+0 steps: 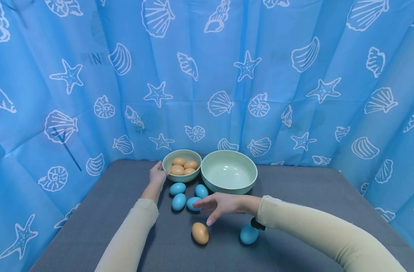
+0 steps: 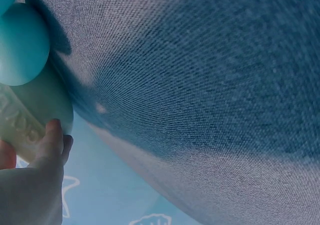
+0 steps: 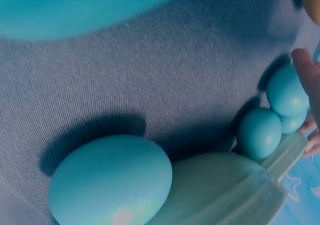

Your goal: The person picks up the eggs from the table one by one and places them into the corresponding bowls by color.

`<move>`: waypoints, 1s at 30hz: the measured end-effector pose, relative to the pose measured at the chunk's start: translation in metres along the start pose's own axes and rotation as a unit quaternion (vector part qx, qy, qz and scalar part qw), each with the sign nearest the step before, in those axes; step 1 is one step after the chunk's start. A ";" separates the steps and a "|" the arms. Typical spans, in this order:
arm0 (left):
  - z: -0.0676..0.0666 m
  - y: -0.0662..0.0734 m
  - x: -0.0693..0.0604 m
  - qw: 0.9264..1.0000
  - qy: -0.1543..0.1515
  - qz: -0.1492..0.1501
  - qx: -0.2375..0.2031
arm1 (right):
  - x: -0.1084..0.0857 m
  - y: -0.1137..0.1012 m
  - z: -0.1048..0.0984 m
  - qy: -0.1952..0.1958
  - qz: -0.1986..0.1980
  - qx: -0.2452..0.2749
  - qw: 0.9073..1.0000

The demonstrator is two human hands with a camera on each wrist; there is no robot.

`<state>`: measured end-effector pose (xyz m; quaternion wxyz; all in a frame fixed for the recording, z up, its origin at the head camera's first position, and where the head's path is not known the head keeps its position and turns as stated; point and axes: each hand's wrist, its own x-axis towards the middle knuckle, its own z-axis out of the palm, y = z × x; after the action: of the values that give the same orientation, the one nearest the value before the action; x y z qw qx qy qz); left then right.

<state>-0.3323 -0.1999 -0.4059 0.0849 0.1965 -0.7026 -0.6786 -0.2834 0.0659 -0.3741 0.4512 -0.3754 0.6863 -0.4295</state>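
Note:
My left hand (image 1: 157,175) holds the left side of the small green bowl (image 1: 166,174), fingers against its outer wall in the left wrist view; several orange eggs (image 1: 190,164) lie inside. My right hand (image 1: 224,204), fingers apart and holding nothing, hovers in front of the large green bowl (image 1: 229,186). Its fingertips reach over a blue egg (image 1: 193,204); contact cannot be told. More blue eggs (image 1: 179,202) lie before the small bowl. A single orange egg (image 1: 200,233) rests below my right thumb. The right wrist view shows a blue egg (image 3: 112,180) beside the large bowl.
Another blue egg (image 1: 249,234) lies on the grey table (image 1: 295,226) under my right wrist, near a black band. The two bowls stand side by side at the table's back edge. A blue curtain with white shells (image 1: 220,75) hangs behind and along both sides.

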 end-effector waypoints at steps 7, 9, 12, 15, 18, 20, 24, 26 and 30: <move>0.000 0.000 -0.001 1.000 -0.002 0.000 -0.004 | 0.003 0.005 0.007 -0.008 0.014 -0.038 0.999; 0.000 -0.001 -0.001 1.000 -0.003 0.001 -0.004 | 0.004 0.007 0.008 -0.015 0.021 -0.047 0.999; 0.000 -0.002 0.001 1.000 -0.004 0.001 -0.003 | 0.006 0.007 0.009 -0.024 0.030 -0.065 0.997; -0.001 -0.002 0.002 1.000 -0.005 0.002 -0.002 | 0.010 0.008 0.010 -0.027 0.031 -0.105 0.994; -0.002 -0.002 0.001 1.000 -0.004 0.002 0.004 | 0.037 0.057 -0.012 -0.052 0.012 -0.115 0.992; -0.002 -0.002 0.000 1.000 -0.002 0.001 0.005 | 0.054 0.091 -0.027 -0.073 0.002 -0.120 0.990; -0.001 -0.003 0.004 1.000 -0.001 -0.004 0.007 | 0.070 0.120 -0.039 -0.101 -0.001 -0.126 0.987; -0.001 -0.004 0.007 1.000 -0.001 -0.005 0.009 | 0.070 0.118 -0.037 -0.105 0.002 -0.139 0.985; -0.001 -0.005 0.008 1.000 -0.003 -0.005 0.011 | 0.073 0.116 -0.034 -0.104 0.011 -0.164 0.981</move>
<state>-0.3384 -0.2043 -0.4119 0.0770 0.1988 -0.7094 -0.6718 -0.3530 0.0495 -0.4960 0.4573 -0.4792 0.7009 -0.2645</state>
